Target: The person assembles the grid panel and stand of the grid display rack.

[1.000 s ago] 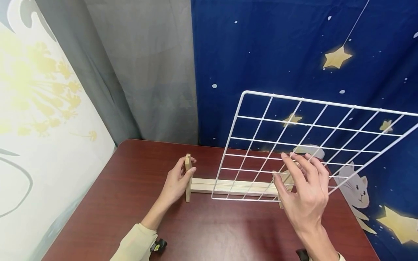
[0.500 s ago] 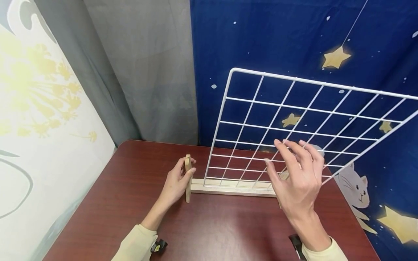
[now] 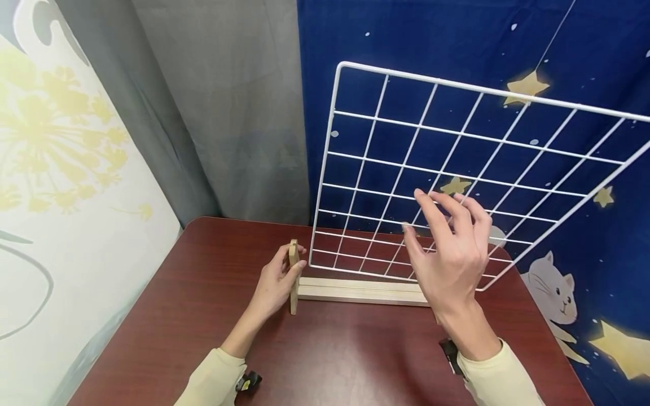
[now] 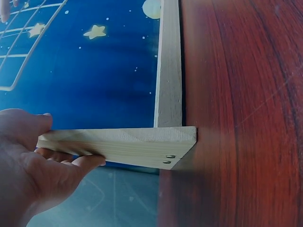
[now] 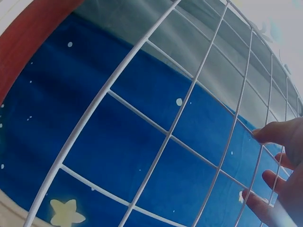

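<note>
A white wire grid panel [image 3: 404, 165] is held up by my right hand [image 3: 453, 248], which grips its wires with thumb and fingers. The panel's lower edge hangs above and behind a pale wooden stand's long bar [image 3: 363, 290]. On the left, my left hand [image 3: 269, 286] pinches the stand's upright end piece [image 3: 293, 282] between thumb and fingers. Two metal screw heads [image 4: 169, 159] show on that end piece in the left wrist view. The stand's far right end is mostly hidden behind my right hand. In the right wrist view, fingertips [image 5: 256, 134] touch the grid wires [image 5: 169, 135].
The stand sits on a dark red wooden table [image 3: 325, 349] with a rounded back corner. Behind the table hang a grey curtain [image 3: 244, 113] and a blue star-patterned curtain [image 3: 406, 34]. A pale wall hanging [image 3: 66, 197] stands at the left.
My right hand has lifted the wire grid panel up and to the left; its lower edge went from in front of the stand's bar to above it. My left hand stays put on the end piece.
</note>
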The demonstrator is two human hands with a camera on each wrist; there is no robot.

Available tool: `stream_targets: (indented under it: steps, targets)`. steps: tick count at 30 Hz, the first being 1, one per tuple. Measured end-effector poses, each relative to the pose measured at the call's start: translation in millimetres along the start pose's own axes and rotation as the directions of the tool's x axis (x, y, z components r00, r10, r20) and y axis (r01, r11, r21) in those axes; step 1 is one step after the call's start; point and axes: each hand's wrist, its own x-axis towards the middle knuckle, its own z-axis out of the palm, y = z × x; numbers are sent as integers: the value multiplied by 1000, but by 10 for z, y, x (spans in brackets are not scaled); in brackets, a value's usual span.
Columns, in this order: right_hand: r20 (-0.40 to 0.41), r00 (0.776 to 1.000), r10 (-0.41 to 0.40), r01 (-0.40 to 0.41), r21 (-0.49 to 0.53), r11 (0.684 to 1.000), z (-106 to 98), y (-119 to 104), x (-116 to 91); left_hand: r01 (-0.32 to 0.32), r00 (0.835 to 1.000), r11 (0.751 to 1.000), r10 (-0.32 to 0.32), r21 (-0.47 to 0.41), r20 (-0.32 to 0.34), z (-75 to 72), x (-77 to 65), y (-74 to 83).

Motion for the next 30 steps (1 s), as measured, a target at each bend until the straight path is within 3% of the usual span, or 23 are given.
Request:
stream_targets:
  steps: [11, 30]
  targets:
    - [-10, 1000, 21, -21, 5, 1000, 140, -88, 120, 23, 1000, 999, -23, 29, 5, 24, -28, 18]
    - [-13, 999, -42, 42, -4, 999, 227, -247, 395, 12, 1000, 1000, -12, -9, 13, 38, -49, 44]
